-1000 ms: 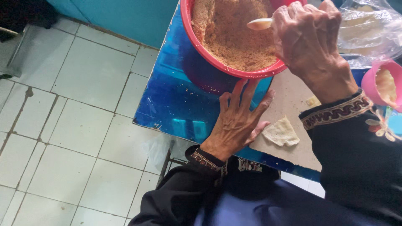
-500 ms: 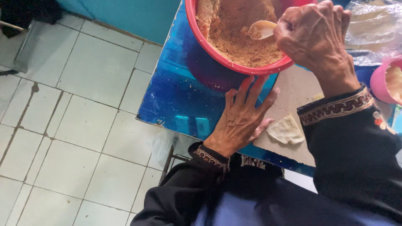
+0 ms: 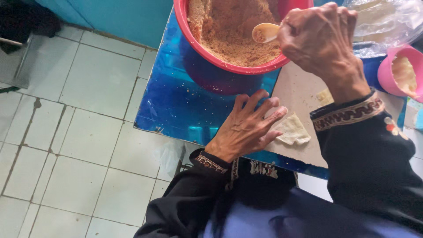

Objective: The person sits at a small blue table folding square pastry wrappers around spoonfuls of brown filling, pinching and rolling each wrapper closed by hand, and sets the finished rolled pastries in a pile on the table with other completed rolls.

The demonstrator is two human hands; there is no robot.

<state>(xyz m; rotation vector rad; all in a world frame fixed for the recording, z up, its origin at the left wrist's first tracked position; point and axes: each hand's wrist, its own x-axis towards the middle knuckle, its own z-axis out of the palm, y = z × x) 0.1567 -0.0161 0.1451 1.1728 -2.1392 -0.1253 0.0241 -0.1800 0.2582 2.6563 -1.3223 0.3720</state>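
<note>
A shiny blue table (image 3: 176, 105) stands over a pale tiled floor (image 3: 66, 110). The right hand (image 3: 319, 37) is curled shut around a pale spoon (image 3: 264, 31), whose bowl sticks out past the fingers over the crumbly brown filling (image 3: 224, 31) in the red bowl (image 3: 207, 55). It looks like the scooping step; the spoon may hold a little filling, but that is hard to see. The left hand (image 3: 246, 128) lies flat, fingers spread wide, fingertips touching a thin pale dough piece (image 3: 293, 131), folded and floppy, on the board (image 3: 299, 92). Next, the filling would need a steady carry to the dough.
</note>
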